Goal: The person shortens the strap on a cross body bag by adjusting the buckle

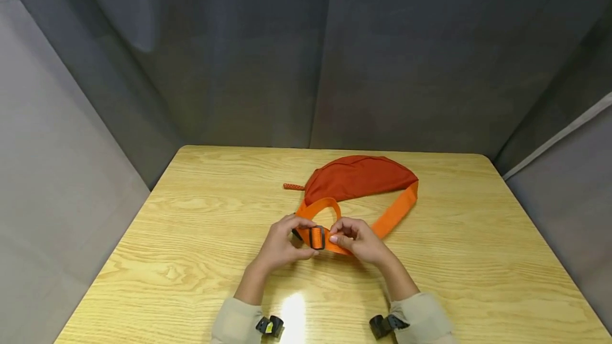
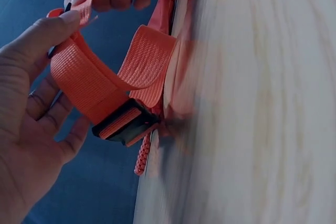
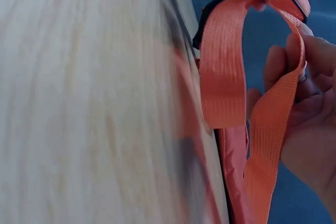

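Note:
A red waist bag (image 1: 360,177) lies on the table, its orange strap (image 1: 396,215) looping toward me. My left hand (image 1: 282,243) pinches the black slide adjuster (image 1: 323,238) on that strap, thumb below and index finger above. Just right of it, my right hand (image 1: 362,241) pinches the webbing between thumb and fingers. Between my hands and the bag, the strap arches up in a loose loop. In the left wrist view a black buckle (image 2: 126,123) hangs on the strap beyond my left fingers. A braided red zipper pull (image 1: 294,187) sticks out at the bag's left end.
The wooden table (image 1: 191,216) extends to both sides of the bag. Dark grey curtains (image 1: 248,57) stand behind its far edge, with lighter grey fabric at left and right. Black wrist cameras (image 1: 270,326) sit at both sleeve cuffs.

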`<act>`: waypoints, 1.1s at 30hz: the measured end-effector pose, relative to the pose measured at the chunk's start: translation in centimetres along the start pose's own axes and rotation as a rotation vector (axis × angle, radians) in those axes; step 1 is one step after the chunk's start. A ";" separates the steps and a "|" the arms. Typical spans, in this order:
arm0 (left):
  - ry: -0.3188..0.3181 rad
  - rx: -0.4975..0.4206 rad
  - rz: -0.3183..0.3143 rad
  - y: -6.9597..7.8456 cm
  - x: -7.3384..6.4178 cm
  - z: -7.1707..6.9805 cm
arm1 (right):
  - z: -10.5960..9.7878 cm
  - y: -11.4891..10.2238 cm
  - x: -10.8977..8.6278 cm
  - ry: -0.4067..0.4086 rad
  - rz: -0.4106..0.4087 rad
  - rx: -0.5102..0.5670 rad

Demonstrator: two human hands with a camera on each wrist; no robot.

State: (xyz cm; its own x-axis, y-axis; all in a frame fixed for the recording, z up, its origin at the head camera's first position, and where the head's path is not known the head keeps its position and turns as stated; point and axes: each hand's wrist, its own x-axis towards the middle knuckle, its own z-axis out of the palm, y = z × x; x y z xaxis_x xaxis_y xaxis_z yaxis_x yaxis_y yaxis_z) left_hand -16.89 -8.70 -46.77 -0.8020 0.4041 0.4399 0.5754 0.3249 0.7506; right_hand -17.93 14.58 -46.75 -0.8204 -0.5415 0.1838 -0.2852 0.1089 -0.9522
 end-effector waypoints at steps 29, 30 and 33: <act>-0.040 0.002 0.019 0.0 0.3 0.5 | -0.3 0.5 0.0 -0.066 0.019 0.156; -0.041 0.005 0.019 0.0 0.3 0.5 | -0.4 0.5 0.0 -0.063 0.032 0.133; -0.045 0.007 0.014 -0.1 0.3 0.6 | -1.0 0.4 -0.1 -0.059 0.071 0.031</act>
State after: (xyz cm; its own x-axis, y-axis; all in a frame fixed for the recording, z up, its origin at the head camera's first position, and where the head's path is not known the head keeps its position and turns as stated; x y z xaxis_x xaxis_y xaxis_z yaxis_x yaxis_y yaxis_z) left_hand -17.08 -8.11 -47.08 -0.7863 0.4461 0.4275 0.5873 0.3248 0.7413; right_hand -18.42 15.48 -46.90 -0.8072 -0.5814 0.1018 -0.2114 0.1237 -0.9695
